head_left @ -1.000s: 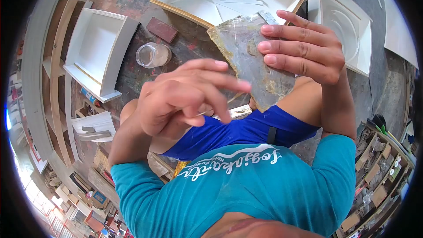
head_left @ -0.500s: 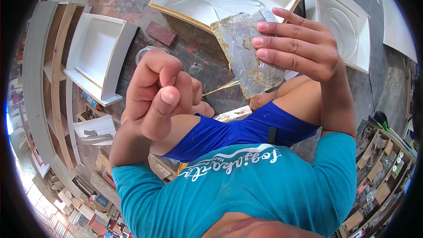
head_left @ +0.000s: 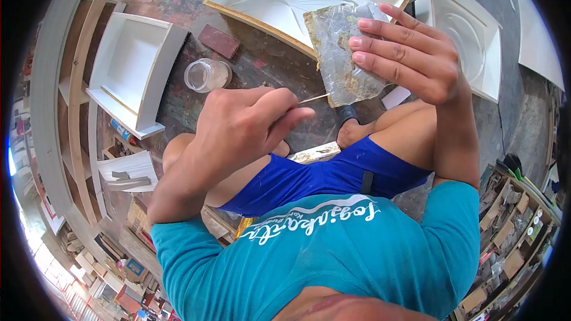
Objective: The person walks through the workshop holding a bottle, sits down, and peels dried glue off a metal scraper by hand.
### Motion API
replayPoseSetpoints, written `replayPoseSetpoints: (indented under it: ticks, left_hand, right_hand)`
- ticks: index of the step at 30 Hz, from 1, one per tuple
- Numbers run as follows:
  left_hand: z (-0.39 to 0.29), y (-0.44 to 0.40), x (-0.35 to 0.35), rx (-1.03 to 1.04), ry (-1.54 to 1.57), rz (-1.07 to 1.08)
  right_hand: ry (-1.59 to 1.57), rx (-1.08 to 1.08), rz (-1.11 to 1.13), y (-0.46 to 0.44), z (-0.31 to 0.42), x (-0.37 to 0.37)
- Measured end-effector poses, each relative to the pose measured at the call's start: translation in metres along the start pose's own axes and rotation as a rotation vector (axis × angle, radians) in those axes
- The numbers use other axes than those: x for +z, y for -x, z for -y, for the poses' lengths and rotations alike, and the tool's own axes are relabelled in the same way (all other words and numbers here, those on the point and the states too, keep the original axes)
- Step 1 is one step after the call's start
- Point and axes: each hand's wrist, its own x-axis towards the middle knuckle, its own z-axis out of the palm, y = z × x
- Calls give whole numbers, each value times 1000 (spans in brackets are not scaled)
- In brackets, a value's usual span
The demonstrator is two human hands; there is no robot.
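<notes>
Thumb and fingers of my left hand (head_left: 244, 122) are pinched on a thin pale strand (head_left: 313, 98). Its far end meets the lower left edge of a flat, greyish, plastic-covered piece (head_left: 338, 53) with rough yellow-brown borders. My right hand (head_left: 413, 53) holds this piece from the right, four fingers spread across its face; the thumb is hidden. Both hands are above the lap, left of and right of the piece.
A clear jar (head_left: 207, 75) and a reddish-brown block (head_left: 219, 41) are on the floor. White trays (head_left: 134, 65) lie left, ahead and right. A whitish strip (head_left: 315, 153) sits between the legs. Crowded wooden shelving (head_left: 511, 232) stands at the right.
My left hand has turned over and moved right, bringing the strand to the piece's edge. The piece has shifted slightly up and right and changed its tilt. The jar is uncovered again.
</notes>
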Motion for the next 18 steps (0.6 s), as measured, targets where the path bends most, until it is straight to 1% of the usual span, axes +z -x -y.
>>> replayPoseSetpoints:
  ticks: [3,6,9,12,13,16,18]
  left_hand:
    - [-4,-1,-16,-16,92,-16]
    - [-1,-3,-36,102,237,-18]
    - [12,0,-36,181,450,-21]
    - [14,2,-15,167,819,-304]
    - [16,13,-25,93,854,-210]
    - [7,6,-12,76,934,-462]
    - [-10,-7,-5,42,1101,-419]
  right_hand:
    - [-24,19,4,3,-3,-4]
    - [-38,33,-51,3,-1,-7]
    - [-40,26,-55,1,1,-11]
    - [-37,38,-89,0,1,-9]
    - [-38,41,-89,1,1,-9]
    - [-43,32,-75,1,0,-8]
    - [-53,9,-51,-2,3,-4]
